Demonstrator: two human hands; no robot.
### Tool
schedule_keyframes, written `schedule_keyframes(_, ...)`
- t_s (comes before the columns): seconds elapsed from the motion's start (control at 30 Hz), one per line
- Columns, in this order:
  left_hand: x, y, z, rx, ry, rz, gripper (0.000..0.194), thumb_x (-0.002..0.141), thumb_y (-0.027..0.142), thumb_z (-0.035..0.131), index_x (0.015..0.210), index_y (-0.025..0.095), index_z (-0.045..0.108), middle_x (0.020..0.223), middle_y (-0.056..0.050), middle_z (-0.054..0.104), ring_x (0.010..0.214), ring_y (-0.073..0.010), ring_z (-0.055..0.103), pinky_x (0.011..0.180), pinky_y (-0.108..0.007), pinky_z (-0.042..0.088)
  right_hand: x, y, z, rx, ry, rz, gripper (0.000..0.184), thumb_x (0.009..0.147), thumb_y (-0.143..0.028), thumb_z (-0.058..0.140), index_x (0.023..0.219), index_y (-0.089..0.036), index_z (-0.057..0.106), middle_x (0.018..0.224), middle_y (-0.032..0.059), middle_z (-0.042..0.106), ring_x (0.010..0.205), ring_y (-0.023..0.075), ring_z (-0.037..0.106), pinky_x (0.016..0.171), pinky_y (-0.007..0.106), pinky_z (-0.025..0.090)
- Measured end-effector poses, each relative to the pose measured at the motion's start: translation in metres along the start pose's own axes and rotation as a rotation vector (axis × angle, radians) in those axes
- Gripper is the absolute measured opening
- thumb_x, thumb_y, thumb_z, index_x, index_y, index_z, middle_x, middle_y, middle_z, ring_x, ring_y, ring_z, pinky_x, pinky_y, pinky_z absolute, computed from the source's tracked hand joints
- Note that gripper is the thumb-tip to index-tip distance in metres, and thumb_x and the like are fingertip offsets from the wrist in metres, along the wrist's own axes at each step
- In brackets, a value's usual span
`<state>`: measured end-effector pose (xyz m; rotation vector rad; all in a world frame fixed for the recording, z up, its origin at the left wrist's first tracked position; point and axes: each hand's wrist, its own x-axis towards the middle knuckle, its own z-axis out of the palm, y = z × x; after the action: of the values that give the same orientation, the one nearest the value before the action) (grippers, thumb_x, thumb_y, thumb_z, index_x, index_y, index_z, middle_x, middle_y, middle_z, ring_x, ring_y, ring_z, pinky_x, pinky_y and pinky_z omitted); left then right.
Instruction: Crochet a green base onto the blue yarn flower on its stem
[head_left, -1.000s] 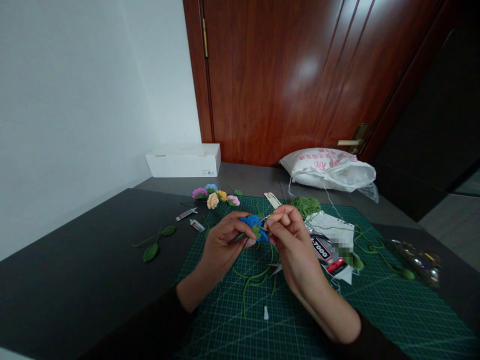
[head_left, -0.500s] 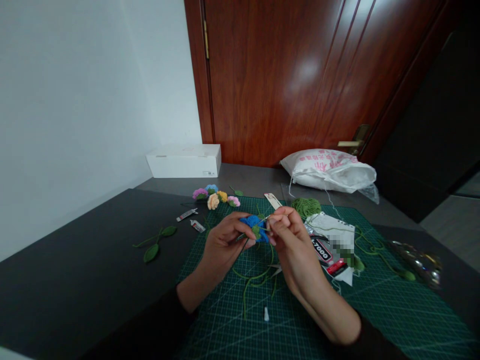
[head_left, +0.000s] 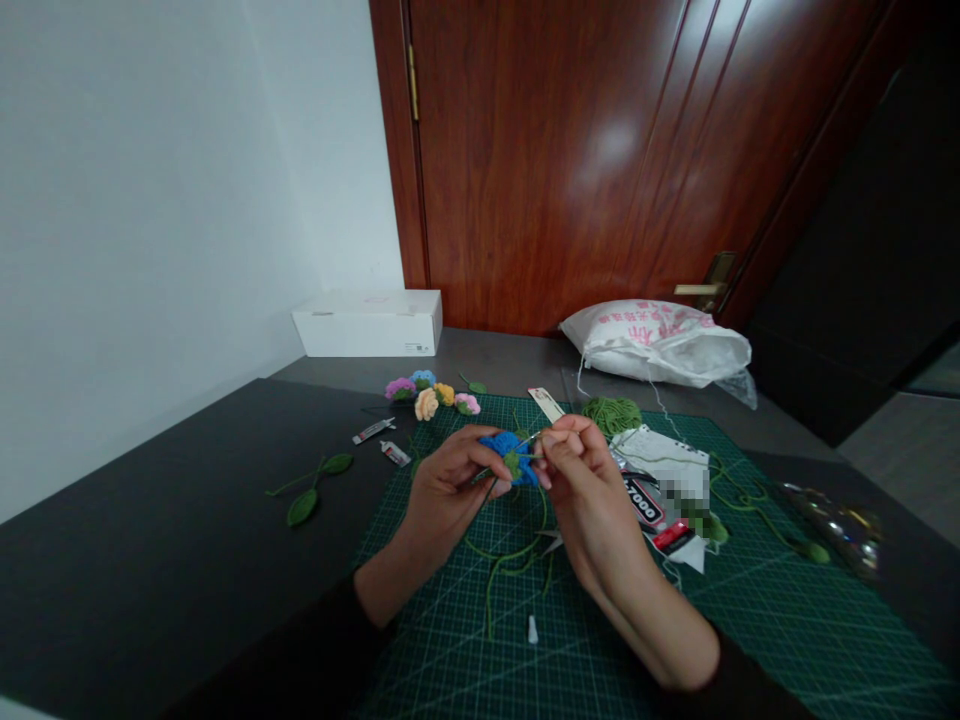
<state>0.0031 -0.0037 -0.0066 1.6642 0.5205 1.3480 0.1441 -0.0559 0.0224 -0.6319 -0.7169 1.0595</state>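
Both hands meet above a green cutting mat (head_left: 750, 620). My left hand (head_left: 450, 485) pinches a blue crochet flower (head_left: 504, 445) with a green base and a thin stem. My right hand (head_left: 581, 480) is closed in a pinch on a thin needle-like tool (head_left: 529, 438) whose tip reaches into the flower. Green yarn strands (head_left: 510, 555) trail from the flower down onto the mat.
Finished crochet flowers (head_left: 431, 393), two glue tubes (head_left: 382, 440) and green leaves (head_left: 311, 490) lie left on the dark table. A green yarn ball (head_left: 612, 412), glue packaging (head_left: 660, 485), a white cap (head_left: 532, 629), a white box (head_left: 367, 322) and a white sack (head_left: 660, 340) are nearby.
My right hand has shifted slightly left and closer to the flower; the left hand and the flower stay almost still.
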Motion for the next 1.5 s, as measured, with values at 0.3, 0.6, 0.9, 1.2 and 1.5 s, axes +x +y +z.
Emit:
schedule_keyframes(0.3,0.0012,0.0008,0.0005,-0.015,-0.007,0.012,0.008,0.075,0.022,0.081,0.073,0.018,0.073,0.106,-0.008,0.064,0.094,-0.0209,0.064,0.084,-0.032,0.051,0.0002,-0.0010,0.0003,-0.017,-0.021,-0.002,0.017,0.080,-0.023,0.072,0.086,-0.022,0.057,0.069,-0.0056,0.055,0.059,0.0103,0.045,0.058,0.023,0.036)
schedule_keyframes(0.6,0.0013,-0.0027,-0.0035,0.007,-0.005,0.048,0.005,0.079,0.020,0.077,0.076,0.019,0.073,0.110,-0.008,0.063,0.097,-0.0211,0.064,0.082,-0.030,0.053,0.0049,0.0007,-0.0049,-0.161,0.012,0.080,0.035,0.068,-0.039,0.086,0.088,-0.016,0.068,0.071,-0.0007,0.067,0.060,0.0102,0.053,0.058,0.023,0.042)
schedule_keyframes(0.9,0.0027,-0.0007,-0.0054,0.068,-0.029,0.094,0.006,0.081,0.021,0.075,0.076,0.019,0.073,0.108,-0.008,0.063,0.097,-0.0202,0.065,0.083,-0.030,0.052,0.0047,-0.0013,-0.0034,-0.186,0.041,0.107,0.035,0.059,-0.041,0.090,0.076,-0.015,0.074,0.064,-0.0008,0.068,0.055,0.0087,0.054,0.054,0.021,0.044)
schedule_keyframes(1.2,0.0035,0.0019,-0.0055,0.113,-0.028,0.142,0.007,0.082,0.018,0.074,0.075,0.020,0.074,0.105,-0.007,0.065,0.098,-0.0204,0.064,0.085,-0.031,0.049,0.0052,-0.0017,-0.0016,-0.186,0.073,0.138,0.042,0.055,-0.047,0.091,0.073,-0.013,0.074,0.065,0.0006,0.068,0.052,0.0074,0.054,0.052,0.020,0.044)
schedule_keyframes(1.5,0.0033,0.0017,-0.0039,0.084,-0.018,0.110,0.008,0.082,0.018,0.074,0.075,0.021,0.073,0.106,-0.007,0.064,0.095,-0.0202,0.065,0.082,-0.032,0.050,0.0053,-0.0031,-0.0009,-0.221,0.057,0.164,0.044,0.052,-0.049,0.092,0.067,-0.013,0.072,0.059,-0.0012,0.063,0.051,0.0070,0.052,0.051,0.019,0.042)
